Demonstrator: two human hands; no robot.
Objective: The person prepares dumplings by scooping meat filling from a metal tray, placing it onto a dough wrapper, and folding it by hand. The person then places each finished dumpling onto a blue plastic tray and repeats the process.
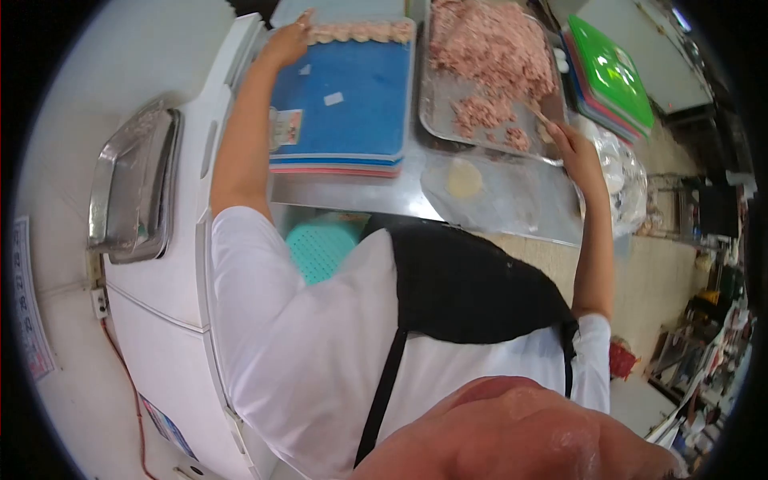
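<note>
Right hand (579, 152): grips a utensil (542, 119) at the right side of the metal tray (442, 94), beside minced meat (496, 52). Left hand (293, 40): at the far-left end of the dumpling row (360, 32) on the blue board (356, 104); closure cannot be determined. Caution: sideways contact could deform closely spaced dumplings.
</note>
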